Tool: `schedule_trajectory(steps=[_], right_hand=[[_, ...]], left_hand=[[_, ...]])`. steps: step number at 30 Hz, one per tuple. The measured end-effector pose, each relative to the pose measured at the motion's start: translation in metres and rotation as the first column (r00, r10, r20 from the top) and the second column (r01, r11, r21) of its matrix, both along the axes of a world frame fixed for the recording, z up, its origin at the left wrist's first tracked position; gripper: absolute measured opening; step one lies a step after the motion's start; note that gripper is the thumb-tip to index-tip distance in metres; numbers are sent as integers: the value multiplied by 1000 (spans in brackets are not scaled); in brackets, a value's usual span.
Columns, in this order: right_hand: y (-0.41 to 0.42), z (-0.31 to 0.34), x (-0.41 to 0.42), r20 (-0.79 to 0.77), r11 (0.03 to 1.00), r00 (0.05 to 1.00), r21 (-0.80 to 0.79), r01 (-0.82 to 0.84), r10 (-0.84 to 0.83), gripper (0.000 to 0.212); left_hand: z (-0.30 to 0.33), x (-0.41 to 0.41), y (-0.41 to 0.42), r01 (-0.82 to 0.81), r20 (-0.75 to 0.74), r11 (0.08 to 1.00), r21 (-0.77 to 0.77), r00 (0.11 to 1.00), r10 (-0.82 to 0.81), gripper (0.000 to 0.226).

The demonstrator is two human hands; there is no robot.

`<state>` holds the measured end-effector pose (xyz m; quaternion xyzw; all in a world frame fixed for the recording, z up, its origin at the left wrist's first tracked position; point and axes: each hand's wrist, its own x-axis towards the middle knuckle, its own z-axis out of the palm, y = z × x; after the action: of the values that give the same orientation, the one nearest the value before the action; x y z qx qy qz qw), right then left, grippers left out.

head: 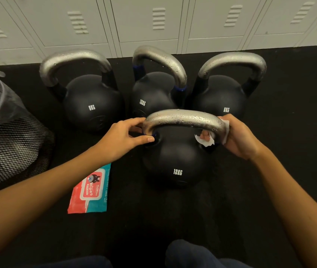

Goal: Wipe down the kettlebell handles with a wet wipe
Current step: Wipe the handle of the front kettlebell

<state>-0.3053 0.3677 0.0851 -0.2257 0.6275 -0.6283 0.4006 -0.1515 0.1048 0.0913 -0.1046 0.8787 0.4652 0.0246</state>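
A black rubber floor [269, 190] runs up to a row of pale grey lockers [146, 24], and four kettlebells stand on it. The nearest kettlebell [175, 163], marked 12KG, sits between the two hands. The left hand [122, 138] curls its thumb and fingers round the left foot of the silver handle [182, 118], steadying it. The right hand [238, 136] is wrapped round the right bend of that handle with a white wet wipe [207, 141] bunched under the fingers; a loose corner of it hangs inside the loop.

Beyond the hands stand the other three: one [93, 105] behind the left hand, a second 12KG bell [153, 93] straight ahead, and an 8KG bell [221, 97] behind the right hand. Their handles are beaded with droplets, as is the near one.

A pack of wipes [90, 190] lies flat under the left forearm, and a black mesh bag [8, 136] sits well out to the left.

The risks look small. The wet metal is slippery, so a hard stroke could let the steadying hand slide and rock the bell into the two just behind it. The bunched wipe could also skip the underside of the bar.
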Motion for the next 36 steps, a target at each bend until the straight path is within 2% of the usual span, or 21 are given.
schedule_trajectory(steps=[2, 4, 5, 7, 10, 13, 15, 19, 26, 31, 36], right_hand=[[-3, 4, 0, -103, 997, 995, 75, 9, -2, 47], [-6, 7, 2, -283, 984, 958, 157, 85, -38, 44], [-6, 8, 6, -354, 977, 932, 158, 145, -81, 41], [-6, 7, 20, -403, 958, 884, 56, 282, -237, 37], [-2, -5, 49, -385, 880, 795, -124, 458, -468, 35], [-3, -27, 71, -305, 809, 752, -148, 569, -585, 34], [-4, -39, 78, -233, 788, 754, -127, 602, -614, 39], [-9, -30, 81, -259, 750, 707, -152, 644, -659, 42], [-14, -21, 87, -520, 772, 593, -244, 586, -615, 38], [-7, -46, 95, -388, 727, 631, -181, 662, -671, 41], [-16, -23, 86, -409, 705, 586, -259, 660, -699, 36]], left_hand=[[0, 0, 0, -5, -6, 1000, -3, 1000, 5, 82], [-1, 0, 2, -10, -15, 1000, -15, 1000, 10, 73], [-2, 0, 3, -11, -28, 1000, -24, 1000, 11, 66], [-4, 1, 7, -13, -67, 999, -42, 998, 10, 55], [-5, 2, 10, -11, -96, 998, -62, 995, 5, 43], [-12, 4, 14, -21, -122, 993, -116, 993, 7, 43], [-16, 7, 20, -53, -147, 986, -161, 989, 30, 47], [-20, 9, 25, -86, -191, 977, -195, 980, 48, 46], [-20, 10, 28, -109, -194, 982, -156, 978, 77, 49], [-19, 10, 26, -115, -194, 981, -154, 977, 84, 48], [-19, 10, 26, -113, -195, 981, -158, 977, 82, 46]])
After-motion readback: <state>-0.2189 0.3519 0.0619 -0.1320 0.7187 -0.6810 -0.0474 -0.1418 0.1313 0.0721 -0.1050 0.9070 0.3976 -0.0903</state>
